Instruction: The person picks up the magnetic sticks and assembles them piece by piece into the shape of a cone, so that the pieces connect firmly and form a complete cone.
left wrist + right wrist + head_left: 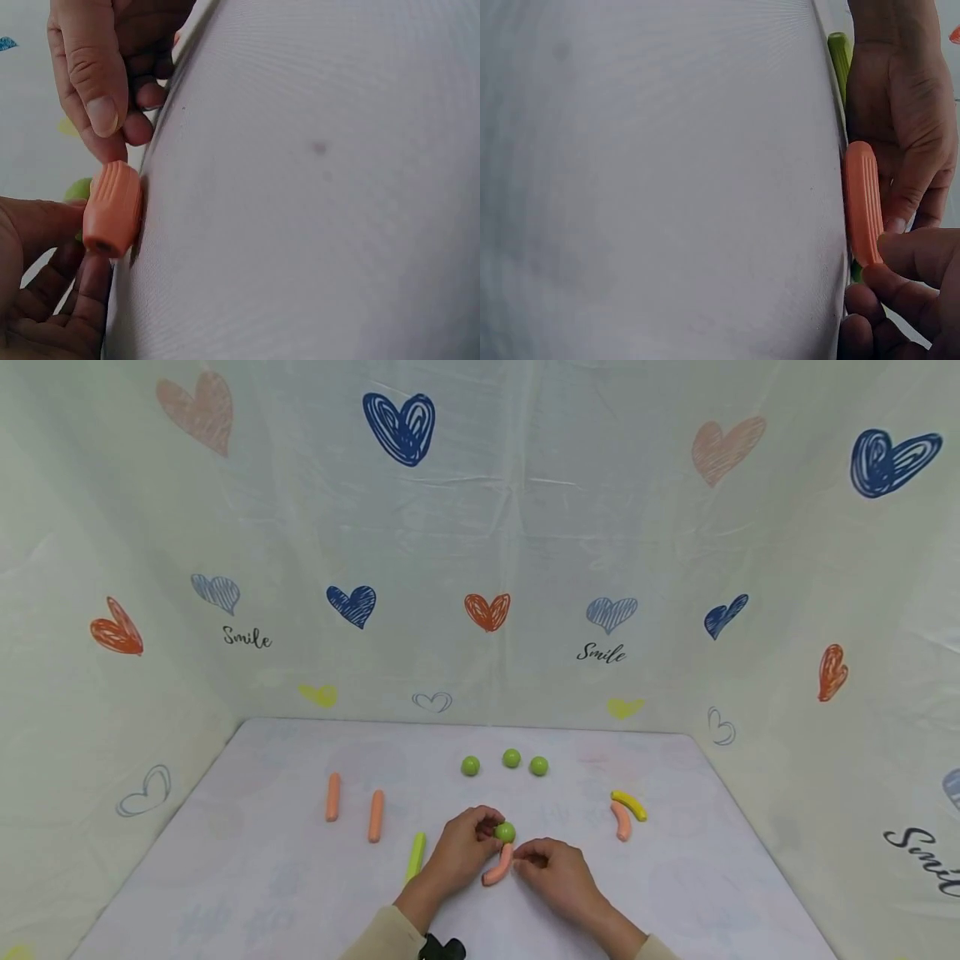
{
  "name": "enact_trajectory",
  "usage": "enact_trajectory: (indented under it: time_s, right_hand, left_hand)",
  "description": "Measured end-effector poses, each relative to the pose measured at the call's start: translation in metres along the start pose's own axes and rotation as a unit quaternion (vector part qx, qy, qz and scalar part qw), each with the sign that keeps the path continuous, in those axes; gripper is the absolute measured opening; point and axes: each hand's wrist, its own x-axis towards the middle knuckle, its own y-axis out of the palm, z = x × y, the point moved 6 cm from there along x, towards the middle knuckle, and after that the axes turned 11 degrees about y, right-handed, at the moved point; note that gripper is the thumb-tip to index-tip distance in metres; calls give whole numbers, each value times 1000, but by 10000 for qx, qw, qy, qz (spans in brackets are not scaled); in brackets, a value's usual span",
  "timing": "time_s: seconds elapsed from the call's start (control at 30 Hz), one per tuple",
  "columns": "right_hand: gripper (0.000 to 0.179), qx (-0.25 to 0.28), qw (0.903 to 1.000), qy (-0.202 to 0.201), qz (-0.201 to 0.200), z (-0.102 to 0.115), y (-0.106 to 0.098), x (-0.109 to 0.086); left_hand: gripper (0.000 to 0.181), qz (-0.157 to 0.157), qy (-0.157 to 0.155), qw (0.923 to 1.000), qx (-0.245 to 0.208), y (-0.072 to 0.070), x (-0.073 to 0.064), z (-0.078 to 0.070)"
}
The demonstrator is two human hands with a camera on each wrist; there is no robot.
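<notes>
In the head view my left hand point(461, 852) pinches a green ball point(505, 832) between thumb and index finger. The ball sits at the far end of a short curved orange rod point(498, 867), close over the table. Ridges run along this rod point(112, 210), and its near end shows a dark spot in the left wrist view. On the rod's right side is my right hand point(558, 877), thumb and index fingertips right at its ball end. The right wrist view shows that thumb point(911, 251) overlapping the rod point(864, 199).
A straight light-green rod point(416, 857) lies left of my left wrist. Farther left are two straight orange rods point(333, 797). Three green balls point(512, 758) stand toward the back. At right, a curved yellow rod point(628, 805) lies beside another curved orange rod point(621, 821).
</notes>
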Motion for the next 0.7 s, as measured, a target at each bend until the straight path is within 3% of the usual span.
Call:
enact_trajectory:
  time_s: [0.17,0.47,0.7]
  right_hand:
    - [20,-14,9998,-216,35,1,-1,-2]
    - [24,480,9984,-204,234,-7,-11,-2]
    - [25,667,9975,-132,172,-16,-19,3]
  left_hand:
    - [34,163,-139,9998,36,3,-4,-3]
    - [62,471,2,9960,763,12,-9,-6]
    - [48,563,-27,9959,713,9,-9,-3]
